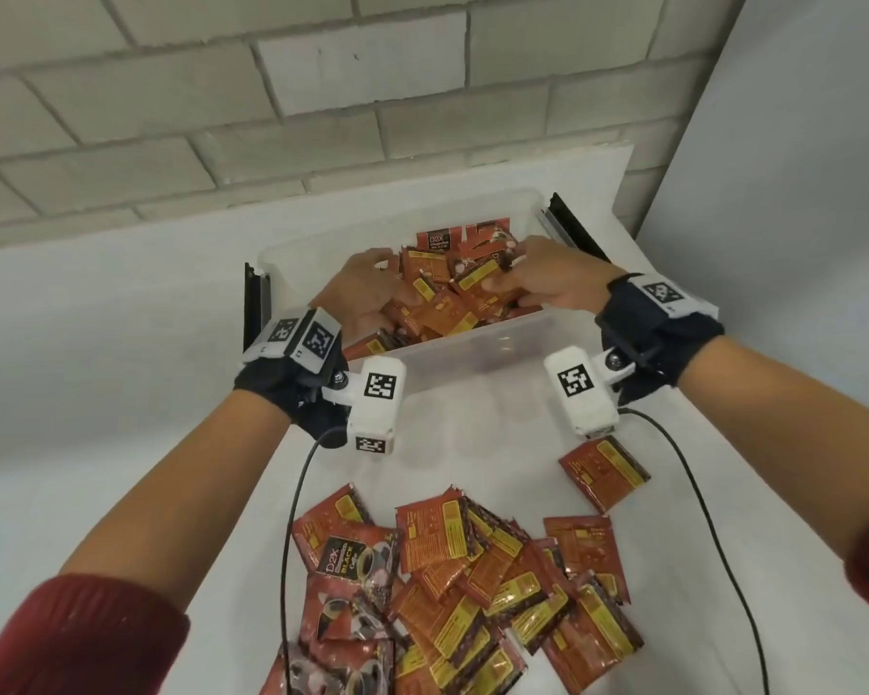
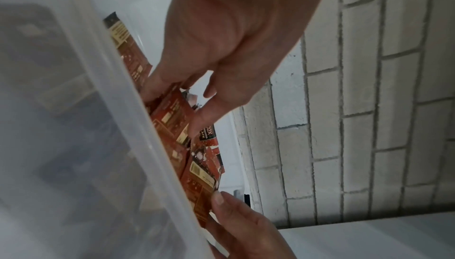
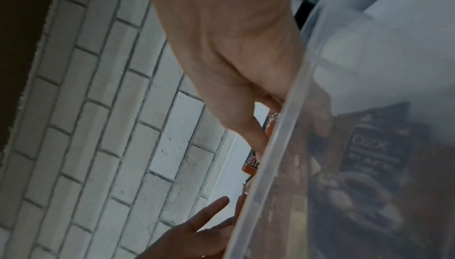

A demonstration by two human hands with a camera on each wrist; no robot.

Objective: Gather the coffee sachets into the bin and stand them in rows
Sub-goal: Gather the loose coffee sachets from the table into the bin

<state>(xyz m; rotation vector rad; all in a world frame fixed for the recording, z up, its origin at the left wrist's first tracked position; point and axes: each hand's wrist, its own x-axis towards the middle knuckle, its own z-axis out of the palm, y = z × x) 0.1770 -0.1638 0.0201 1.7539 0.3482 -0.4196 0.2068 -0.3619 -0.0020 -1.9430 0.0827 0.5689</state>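
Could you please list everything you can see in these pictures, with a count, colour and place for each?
bin: one, translucent white with black side clips, on the table's far part.
sachets in the bin: many, red and orange, jumbled, not yet in rows.
loose sachets: a heap, red and orange, on the table near the person.
single sachet: one, red, apart from the heap, to its right.
table: one, white.
brick wall: white, behind the table.
left hand: in the bin, fingers on sachets.
right hand: in the bin, gripping sachets.
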